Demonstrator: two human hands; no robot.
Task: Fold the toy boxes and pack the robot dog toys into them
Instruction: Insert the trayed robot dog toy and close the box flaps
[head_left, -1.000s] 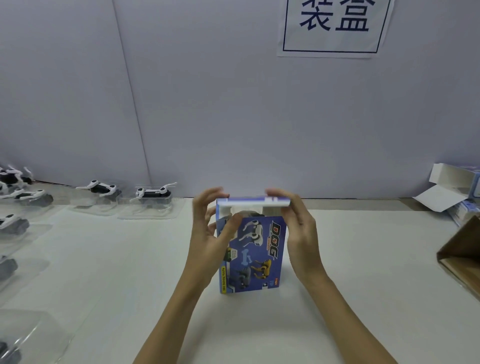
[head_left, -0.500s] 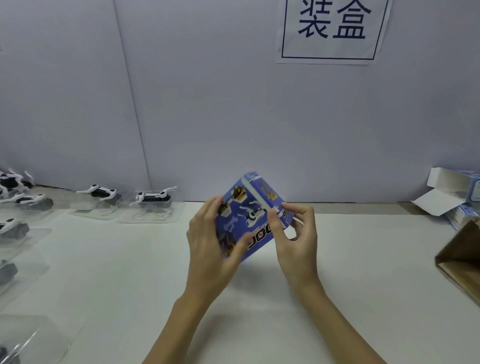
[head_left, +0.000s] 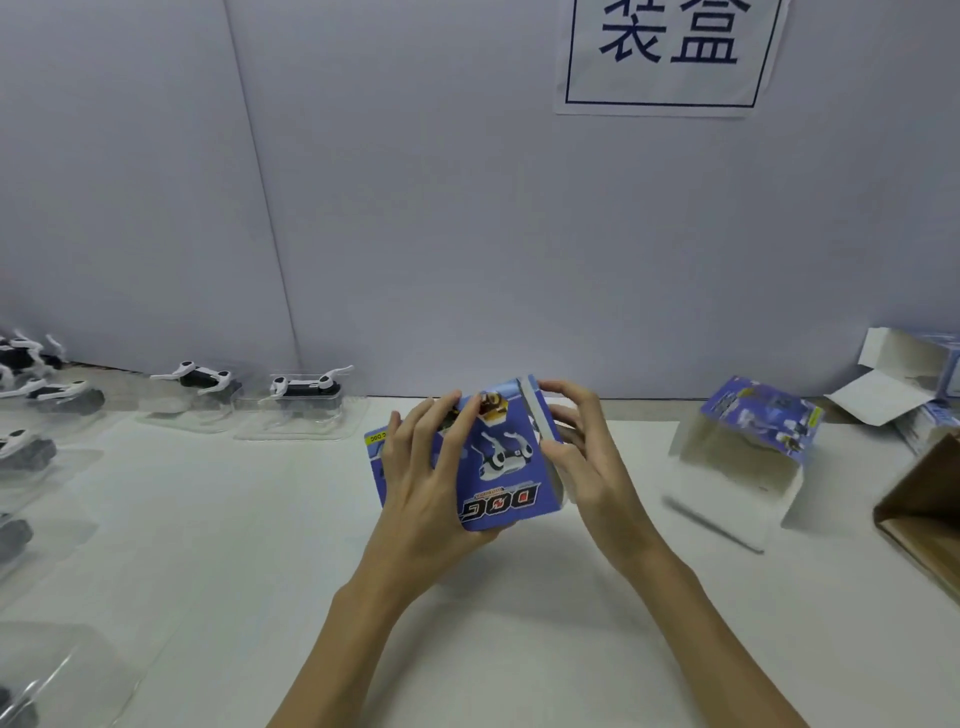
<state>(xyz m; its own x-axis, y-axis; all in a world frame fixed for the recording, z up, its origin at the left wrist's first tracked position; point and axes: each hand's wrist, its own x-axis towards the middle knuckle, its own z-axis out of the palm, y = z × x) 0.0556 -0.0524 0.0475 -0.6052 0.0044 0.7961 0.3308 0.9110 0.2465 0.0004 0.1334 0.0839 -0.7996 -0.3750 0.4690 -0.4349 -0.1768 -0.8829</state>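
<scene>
Both hands hold the box (head_left: 498, 467) just above the table (head_left: 260, 519), logo upside down: left hand (head_left: 431, 483) wraps its face, right hand (head_left: 582, 462) pinches the side edge. Thin card, likely light & crushable; best held by edges/corners.

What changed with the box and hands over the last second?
The blue toy box, upright a second ago, is now flipped, its DOG print upside down. The left hand and right hand still grip it. The toy dogs in trays stayed put.
</scene>
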